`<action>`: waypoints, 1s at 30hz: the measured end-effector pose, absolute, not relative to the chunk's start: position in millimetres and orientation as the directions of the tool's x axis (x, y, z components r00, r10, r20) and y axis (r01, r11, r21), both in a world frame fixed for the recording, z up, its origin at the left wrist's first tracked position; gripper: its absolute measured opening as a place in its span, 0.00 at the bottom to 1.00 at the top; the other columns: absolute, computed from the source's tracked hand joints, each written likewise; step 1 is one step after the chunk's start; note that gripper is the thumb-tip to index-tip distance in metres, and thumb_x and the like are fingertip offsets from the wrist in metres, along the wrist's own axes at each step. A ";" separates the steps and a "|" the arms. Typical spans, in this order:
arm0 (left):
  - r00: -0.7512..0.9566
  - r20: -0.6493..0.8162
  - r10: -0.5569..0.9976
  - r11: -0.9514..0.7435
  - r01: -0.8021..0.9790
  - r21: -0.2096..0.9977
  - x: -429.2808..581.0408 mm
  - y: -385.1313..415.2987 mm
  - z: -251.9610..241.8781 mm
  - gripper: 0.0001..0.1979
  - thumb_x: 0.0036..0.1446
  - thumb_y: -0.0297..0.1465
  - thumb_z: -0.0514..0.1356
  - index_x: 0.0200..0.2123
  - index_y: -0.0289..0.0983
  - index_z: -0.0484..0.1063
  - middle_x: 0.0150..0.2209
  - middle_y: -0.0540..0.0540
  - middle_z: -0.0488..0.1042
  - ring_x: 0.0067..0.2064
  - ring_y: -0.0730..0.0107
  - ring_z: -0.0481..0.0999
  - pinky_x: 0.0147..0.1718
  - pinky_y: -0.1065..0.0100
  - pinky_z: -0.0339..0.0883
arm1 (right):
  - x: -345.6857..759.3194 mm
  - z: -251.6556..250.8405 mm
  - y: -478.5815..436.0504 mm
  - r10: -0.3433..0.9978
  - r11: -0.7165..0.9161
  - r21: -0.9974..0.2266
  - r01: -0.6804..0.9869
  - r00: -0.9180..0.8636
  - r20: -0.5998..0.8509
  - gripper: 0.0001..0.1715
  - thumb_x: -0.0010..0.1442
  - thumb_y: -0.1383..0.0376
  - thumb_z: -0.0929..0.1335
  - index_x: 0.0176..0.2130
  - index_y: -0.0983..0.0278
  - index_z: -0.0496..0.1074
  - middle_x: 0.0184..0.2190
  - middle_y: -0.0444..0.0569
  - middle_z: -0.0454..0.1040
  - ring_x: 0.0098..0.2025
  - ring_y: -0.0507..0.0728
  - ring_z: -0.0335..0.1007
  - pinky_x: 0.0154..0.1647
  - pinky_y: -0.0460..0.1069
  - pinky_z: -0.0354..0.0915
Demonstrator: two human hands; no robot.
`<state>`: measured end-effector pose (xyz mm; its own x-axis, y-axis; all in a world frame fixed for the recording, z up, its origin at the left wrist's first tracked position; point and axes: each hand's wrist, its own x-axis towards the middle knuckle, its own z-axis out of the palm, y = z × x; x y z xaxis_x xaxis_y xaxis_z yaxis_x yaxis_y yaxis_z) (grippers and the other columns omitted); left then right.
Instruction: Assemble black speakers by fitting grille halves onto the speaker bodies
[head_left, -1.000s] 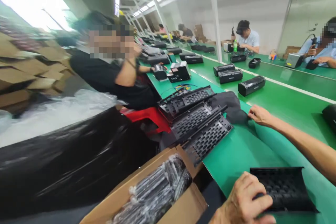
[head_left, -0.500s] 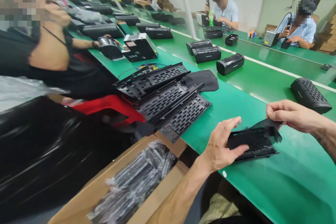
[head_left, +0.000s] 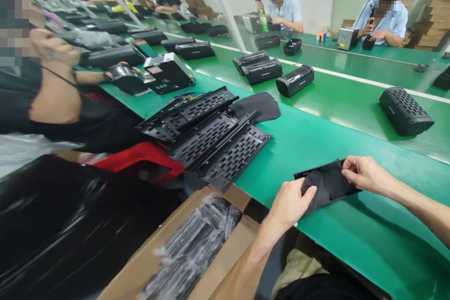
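Note:
On the green bench, a black plastic panel (head_left: 312, 171) lies with a thin black fabric sheet (head_left: 328, 185) over most of it. My left hand (head_left: 291, 202) grips the left end, its thumb pressing on the sheet and its fingers hidden under or behind the panel. My right hand (head_left: 363, 173) pinches the sheet near the panel's right end. To the left are several slotted black panels (head_left: 234, 157), overlapping. Beside them rests a pile of black fabric sheets (head_left: 263, 105).
An open carton (head_left: 214, 262) of plastic-wrapped parts stands below the bench edge. Black speaker-like units (head_left: 406, 110) sit along the green conveyor (head_left: 337, 103). A co-worker's arm (head_left: 58, 84) is at the left, near a metal box (head_left: 168, 72). Other people work across the line.
The fabric sheet, lifted at the right before, now lies across the panel. My right hand has moved left and down onto the panel's right end; my left thumb now presses the sheet.

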<state>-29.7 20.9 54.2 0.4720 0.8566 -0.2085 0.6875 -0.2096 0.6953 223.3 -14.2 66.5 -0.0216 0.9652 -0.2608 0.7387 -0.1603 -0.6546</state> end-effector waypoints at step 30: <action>0.257 0.237 0.937 -0.329 0.423 0.844 -54.1 44.0 39.5 0.09 0.59 0.39 0.65 0.32 0.40 0.78 0.34 0.48 0.76 0.33 0.68 0.72 0.34 0.68 0.65 | 239.1 42.2 -8.3 0.993 0.015 -0.895 0.446 0.097 0.065 0.09 0.62 0.57 0.71 0.36 0.60 0.77 0.36 0.48 0.77 0.37 0.58 0.72 0.37 0.51 0.63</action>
<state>-54.1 44.0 39.5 0.2567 0.9370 0.2368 0.4230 -0.3292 0.8442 239.1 -8.3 42.2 0.0966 0.9932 0.0652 0.4460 0.0153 -0.8949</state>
